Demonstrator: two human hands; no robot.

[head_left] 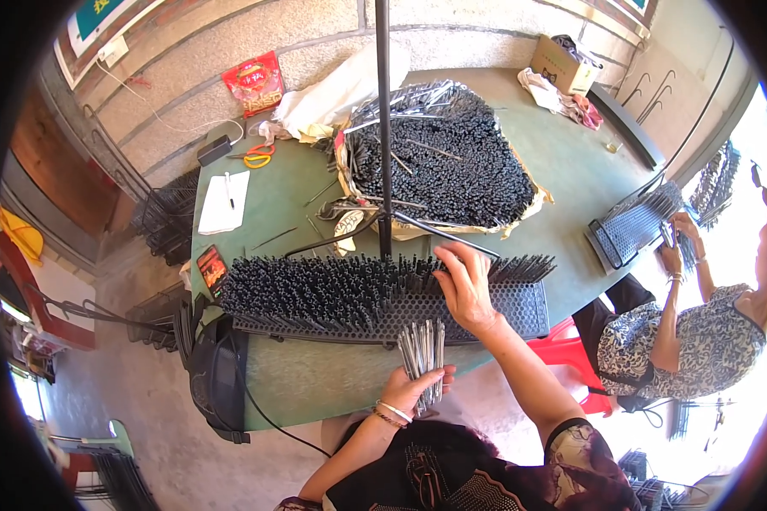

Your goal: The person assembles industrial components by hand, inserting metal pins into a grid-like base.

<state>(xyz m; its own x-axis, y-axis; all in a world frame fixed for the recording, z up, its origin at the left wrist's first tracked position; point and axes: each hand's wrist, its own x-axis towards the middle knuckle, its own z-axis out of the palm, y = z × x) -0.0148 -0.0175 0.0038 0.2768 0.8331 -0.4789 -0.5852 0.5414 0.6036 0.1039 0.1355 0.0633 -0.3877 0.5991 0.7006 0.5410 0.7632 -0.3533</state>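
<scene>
The left hand [413, 387] grips a bundle of thin metal rods [423, 351] at the green bench's [332, 379] near edge. The right hand [464, 285], fingers spread and holding nothing visible, rests on the perforated rack [486, 311] bristling with dark rods.

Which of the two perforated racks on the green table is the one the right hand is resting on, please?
It is the long perforated rack at the near table edge, packed with dark rods; the right hand lies on it. The smaller rack sits farther right, before another person.
</scene>
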